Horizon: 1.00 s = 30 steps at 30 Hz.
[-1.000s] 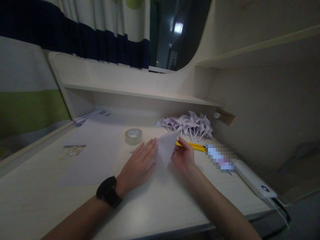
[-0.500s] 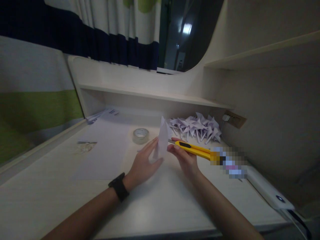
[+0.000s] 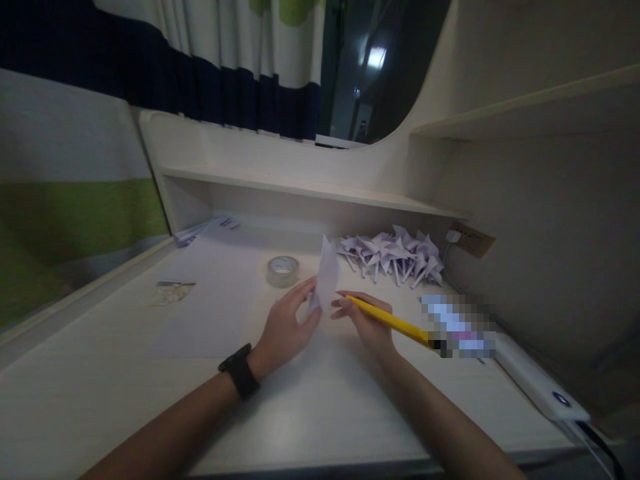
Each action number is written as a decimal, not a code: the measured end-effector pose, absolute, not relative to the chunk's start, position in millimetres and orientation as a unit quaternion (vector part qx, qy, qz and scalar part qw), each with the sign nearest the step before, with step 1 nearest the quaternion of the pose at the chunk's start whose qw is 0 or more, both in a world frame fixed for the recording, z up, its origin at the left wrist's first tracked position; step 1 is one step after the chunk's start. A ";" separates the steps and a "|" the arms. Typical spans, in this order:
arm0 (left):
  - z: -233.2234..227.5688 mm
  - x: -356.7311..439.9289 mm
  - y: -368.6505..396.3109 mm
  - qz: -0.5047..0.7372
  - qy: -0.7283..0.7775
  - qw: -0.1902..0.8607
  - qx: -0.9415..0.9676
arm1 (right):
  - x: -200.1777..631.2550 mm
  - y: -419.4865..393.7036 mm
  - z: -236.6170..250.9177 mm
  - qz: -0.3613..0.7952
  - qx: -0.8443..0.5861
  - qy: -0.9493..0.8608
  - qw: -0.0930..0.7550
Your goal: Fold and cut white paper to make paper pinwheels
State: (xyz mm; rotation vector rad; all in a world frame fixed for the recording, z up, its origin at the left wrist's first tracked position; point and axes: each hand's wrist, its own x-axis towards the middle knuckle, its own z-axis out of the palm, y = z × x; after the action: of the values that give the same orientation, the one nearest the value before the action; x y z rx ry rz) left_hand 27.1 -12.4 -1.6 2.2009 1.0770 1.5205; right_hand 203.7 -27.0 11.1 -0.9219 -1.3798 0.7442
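Note:
A folded piece of white paper (image 3: 327, 272) stands upright above the desk, its lower left part between the thumb and fingers of my left hand (image 3: 289, 323). My right hand (image 3: 371, 325), just right of the paper, is closed around a yellow utility knife (image 3: 393, 321). The knife's tip points left toward the paper, and its handle slants down to the right. Whether the blade touches the paper I cannot tell. Behind my left hand stands a roll of clear tape (image 3: 283, 271).
Several white paper pinwheels (image 3: 393, 253) are heaped at the back right. White paper sheets (image 3: 215, 293) lie at the left with a small packet (image 3: 173, 292) beside them. A blurred-out object (image 3: 455, 323) and a white power strip (image 3: 537, 380) are along the right edge, near a wall socket (image 3: 471, 239).
The knife has rolled in my right hand, so its narrow edge now shows instead of its flat side, and its rear end sits lower. The left hand keeps hold of the paper.

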 end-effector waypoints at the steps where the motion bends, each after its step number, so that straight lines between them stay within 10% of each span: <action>1: -3.3 26.3 -11.1 0.519 0.367 0.110 0.764 | 201.3 -27.0 10.7 0.340 -0.400 -0.582 0.621; 12: -7.1 15.4 -6.4 0.491 0.313 0.026 0.813 | 191.7 -17.7 14.7 0.569 -0.354 -0.341 0.659; 23: 4.8 17.6 -3.0 0.499 0.482 0.164 0.701 | 210.7 -29.9 11.0 -0.005 -0.323 -0.847 0.422; 30: 14.4 9.3 3.2 0.432 0.499 0.176 0.730 | 219.2 -27.8 14.9 -0.140 -0.263 -0.923 0.246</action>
State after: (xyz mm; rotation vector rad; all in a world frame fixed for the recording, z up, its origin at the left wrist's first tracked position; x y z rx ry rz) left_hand 9.3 3.2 14.4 2.0677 1.4121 1.2240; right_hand 219.2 -27.8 14.9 -0.7174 -2.5175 -0.3808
